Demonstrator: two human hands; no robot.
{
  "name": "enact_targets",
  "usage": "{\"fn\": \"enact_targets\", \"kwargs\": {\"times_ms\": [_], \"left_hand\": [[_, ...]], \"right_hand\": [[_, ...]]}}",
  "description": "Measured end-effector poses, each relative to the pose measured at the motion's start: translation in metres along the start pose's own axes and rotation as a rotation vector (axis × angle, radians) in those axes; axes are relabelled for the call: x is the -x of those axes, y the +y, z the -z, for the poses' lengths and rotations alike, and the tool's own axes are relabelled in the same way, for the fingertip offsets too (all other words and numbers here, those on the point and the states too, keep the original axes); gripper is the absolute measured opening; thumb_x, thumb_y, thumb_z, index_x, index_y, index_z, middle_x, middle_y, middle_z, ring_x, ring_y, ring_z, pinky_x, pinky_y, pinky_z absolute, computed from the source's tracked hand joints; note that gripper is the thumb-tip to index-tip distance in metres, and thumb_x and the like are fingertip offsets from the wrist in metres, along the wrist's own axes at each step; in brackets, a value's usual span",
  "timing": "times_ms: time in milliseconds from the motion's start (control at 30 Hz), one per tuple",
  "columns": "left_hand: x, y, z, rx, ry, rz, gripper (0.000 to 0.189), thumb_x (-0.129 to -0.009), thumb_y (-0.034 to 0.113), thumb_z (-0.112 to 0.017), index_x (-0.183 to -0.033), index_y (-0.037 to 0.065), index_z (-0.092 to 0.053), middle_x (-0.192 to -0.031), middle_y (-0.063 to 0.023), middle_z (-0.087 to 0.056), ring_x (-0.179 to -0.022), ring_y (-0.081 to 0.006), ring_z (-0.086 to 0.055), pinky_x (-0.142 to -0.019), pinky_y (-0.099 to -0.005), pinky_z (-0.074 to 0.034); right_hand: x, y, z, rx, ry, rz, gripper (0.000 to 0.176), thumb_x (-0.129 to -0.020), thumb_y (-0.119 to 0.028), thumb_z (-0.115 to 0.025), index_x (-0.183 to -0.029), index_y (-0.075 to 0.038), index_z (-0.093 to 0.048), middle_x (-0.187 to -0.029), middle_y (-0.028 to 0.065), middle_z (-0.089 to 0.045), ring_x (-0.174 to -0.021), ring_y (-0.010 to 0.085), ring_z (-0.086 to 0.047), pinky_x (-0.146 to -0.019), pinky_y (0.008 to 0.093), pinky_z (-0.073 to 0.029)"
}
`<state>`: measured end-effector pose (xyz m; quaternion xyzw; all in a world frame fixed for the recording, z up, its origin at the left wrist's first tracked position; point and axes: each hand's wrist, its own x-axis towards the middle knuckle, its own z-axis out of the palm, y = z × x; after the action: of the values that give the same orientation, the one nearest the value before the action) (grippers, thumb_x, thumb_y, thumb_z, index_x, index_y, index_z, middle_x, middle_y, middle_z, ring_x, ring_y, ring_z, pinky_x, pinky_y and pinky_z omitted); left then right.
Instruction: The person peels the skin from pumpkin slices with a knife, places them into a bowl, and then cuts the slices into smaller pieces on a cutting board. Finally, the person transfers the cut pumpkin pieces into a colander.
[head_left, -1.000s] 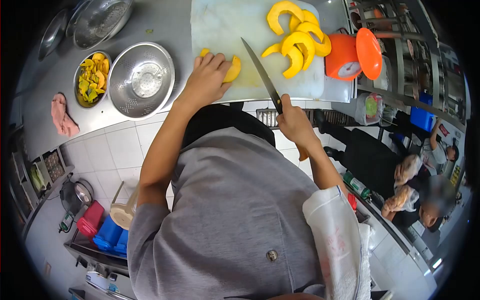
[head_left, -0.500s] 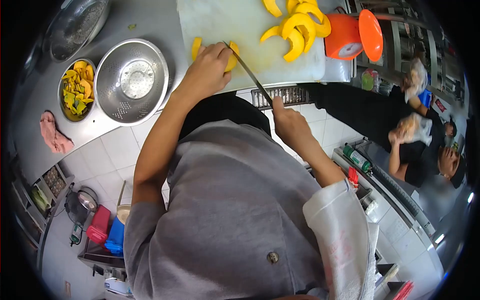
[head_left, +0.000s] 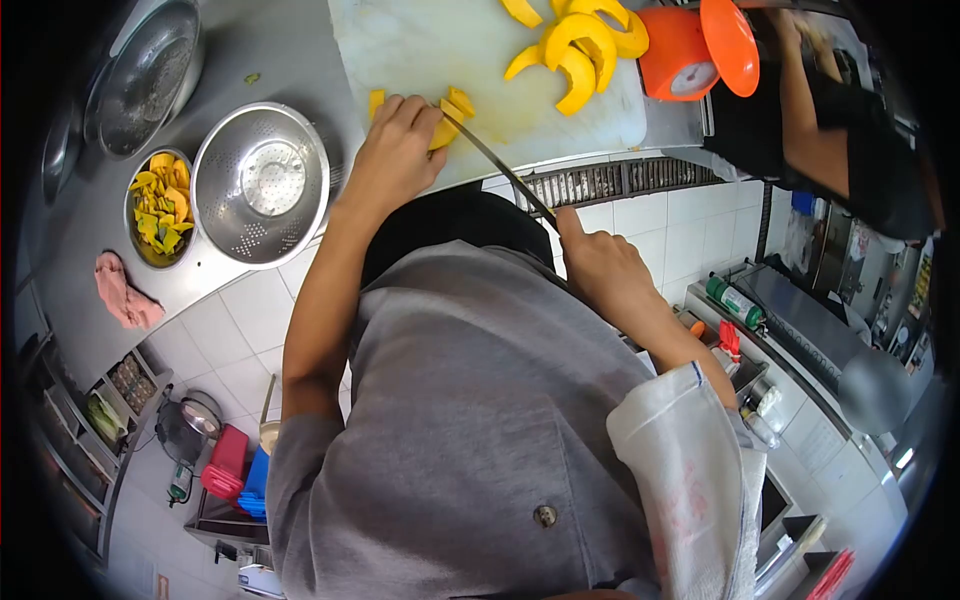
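Note:
A long knife (head_left: 497,161) is held by its handle in my right hand (head_left: 603,265), its tip at a yellow squash piece (head_left: 443,133) on the white cutting board (head_left: 480,60). My left hand (head_left: 403,150) has its fingers closed on that piece, just left of the blade. Another small yellow piece lies beyond my left fingers, and a cut bit sits by the knife tip. Several curved squash slices (head_left: 580,50) are piled at the far right of the board.
An empty steel colander (head_left: 215,190) stands left of the board, beside a bowl of peelings (head_left: 133,215). A pink cloth (head_left: 128,291) lies near the counter edge. An orange scale (head_left: 675,55) stands right of the slices. A co-worker's arm (head_left: 812,135) reaches in at upper right.
The view has shifted, and the squash piece by the knife tip now shows a separate cut bit. The co-worker has come closer to the counter beside the scale.

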<state>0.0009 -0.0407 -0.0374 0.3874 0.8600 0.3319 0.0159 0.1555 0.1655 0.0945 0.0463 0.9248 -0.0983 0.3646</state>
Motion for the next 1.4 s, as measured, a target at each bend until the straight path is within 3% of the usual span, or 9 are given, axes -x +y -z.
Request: {"fn": "enact_targets", "kwargs": {"times_ms": [267, 333, 433, 633, 733, 867, 1067, 1400], "left_hand": [[0.005, -0.002, 0.000, 0.022, 0.033, 0.016, 0.033, -0.069, 0.008, -0.077, -0.099, 0.000, -0.064, -0.099, -0.0121, -0.060, -0.097, -0.0323, -0.056, -0.089, -0.0424, -0.047], [0.004, 0.000, 0.003, 0.009, 0.029, 0.002, 0.033, -0.069, 0.007, -0.077, -0.098, 0.001, -0.064, -0.099, -0.0115, -0.060, -0.097, -0.0318, -0.056, -0.088, -0.0422, -0.047], [0.003, 0.004, 0.005, 0.008, 0.036, -0.012, 0.032, -0.069, 0.006, -0.077, -0.098, 0.001, -0.064, -0.099, -0.0113, -0.060, -0.096, -0.0323, -0.056, -0.087, -0.0426, -0.046], [0.003, 0.001, 0.003, 0.012, 0.025, -0.021, 0.033, -0.069, 0.004, -0.076, -0.100, 0.002, -0.064, -0.100, -0.0113, -0.061, -0.096, -0.0327, -0.055, -0.087, -0.0420, -0.046], [0.004, 0.000, 0.003, 0.029, 0.025, -0.015, 0.034, -0.069, 0.003, -0.076, -0.101, 0.002, -0.064, -0.101, -0.0114, -0.061, -0.096, -0.0328, -0.056, -0.088, -0.0427, -0.045], [0.010, -0.004, 0.015, 0.041, 0.014, -0.037, 0.036, -0.069, 0.002, -0.076, -0.102, 0.001, -0.064, -0.103, -0.0122, -0.062, -0.098, -0.0336, -0.056, -0.089, -0.0434, -0.046], [0.010, -0.006, 0.009, 0.058, 0.020, -0.044, 0.033, -0.069, 0.003, -0.072, -0.101, -0.001, -0.064, -0.103, -0.0134, -0.061, -0.098, -0.0336, -0.055, -0.090, -0.0430, -0.046], [0.010, 0.002, 0.004, -0.006, 0.036, 0.013, 0.036, -0.070, 0.002, -0.075, -0.104, -0.002, -0.064, -0.104, -0.0148, -0.062, -0.098, -0.0359, -0.058, -0.088, -0.0434, -0.048]], "right_hand": [[0.011, -0.005, -0.011, -0.016, 0.035, 0.002, 0.024, -0.088, -0.003, -0.049, -0.110, -0.003, -0.041, -0.070, 0.0236, -0.065, -0.069, 0.0434, -0.067, -0.063, 0.0525, -0.054], [0.013, -0.006, -0.015, 0.005, 0.134, 0.001, 0.015, -0.089, -0.004, -0.048, -0.101, -0.005, -0.040, -0.062, 0.0238, -0.062, -0.061, 0.0453, -0.064, -0.057, 0.0534, -0.052], [0.014, -0.009, -0.008, 0.052, 0.074, -0.020, 0.021, -0.088, -0.005, -0.049, -0.108, -0.004, -0.043, -0.068, 0.0222, -0.065, -0.066, 0.0411, -0.067, -0.059, 0.0502, -0.054], [0.013, -0.009, -0.014, 0.081, 0.136, 0.015, 0.020, -0.088, -0.004, -0.049, -0.107, -0.004, -0.043, -0.066, 0.0186, -0.065, -0.061, 0.0358, -0.068, -0.054, 0.0458, -0.054], [-0.008, -0.003, -0.039, 0.040, 0.274, 0.093, 0.020, -0.087, -0.003, -0.050, -0.106, -0.004, -0.043, -0.065, 0.0177, -0.065, -0.060, 0.0342, -0.068, -0.053, 0.0446, -0.054], [-0.050, 0.004, -0.074, -0.020, 0.309, 0.105, 0.021, -0.086, -0.003, -0.051, -0.106, -0.003, -0.043, -0.065, 0.0188, -0.065, -0.061, 0.0367, -0.068, -0.054, 0.0472, -0.054], [-0.024, -0.009, -0.026, -0.057, 0.140, 0.004, 0.027, -0.086, -0.004, -0.051, -0.110, -0.005, -0.041, -0.072, 0.0231, -0.066, -0.070, 0.0424, -0.067, -0.065, 0.0541, -0.052], [-0.003, -0.004, -0.014, 0.032, 0.143, 0.098, 0.029, -0.086, -0.003, -0.051, -0.113, -0.001, -0.042, -0.070, 0.0213, -0.065, -0.065, 0.0413, -0.066, -0.058, 0.0508, -0.052]]}}
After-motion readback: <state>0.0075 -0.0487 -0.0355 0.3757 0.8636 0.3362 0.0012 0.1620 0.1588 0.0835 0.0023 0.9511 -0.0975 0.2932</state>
